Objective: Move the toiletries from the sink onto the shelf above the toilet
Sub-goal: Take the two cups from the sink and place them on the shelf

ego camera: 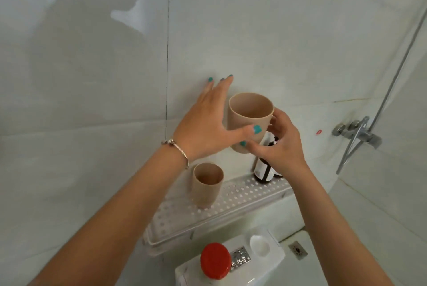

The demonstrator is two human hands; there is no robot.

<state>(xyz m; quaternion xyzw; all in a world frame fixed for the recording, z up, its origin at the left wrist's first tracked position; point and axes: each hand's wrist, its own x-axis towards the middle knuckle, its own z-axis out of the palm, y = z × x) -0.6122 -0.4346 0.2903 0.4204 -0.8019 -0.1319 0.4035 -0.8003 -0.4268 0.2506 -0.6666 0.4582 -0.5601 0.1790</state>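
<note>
A beige cup (250, 110) is held in the air above the white perforated shelf (233, 200). My right hand (280, 147) grips its lower part from the right. My left hand (208, 123) has fingers spread against the cup's left side, its thumb lying across the cup's front. A second beige cup (206, 184) stands upright on the shelf's left half. A dark brown bottle with a white label (262, 170) stands at the shelf's right end, partly hidden behind my right hand.
Below the shelf is the white toilet tank (256, 269), carrying a red-capped item (216, 260), a chrome flush button (240, 255) and a small white dish (260, 245). A chrome shower valve (357, 134) and pipe are on the right wall. Tiled wall is directly behind the shelf.
</note>
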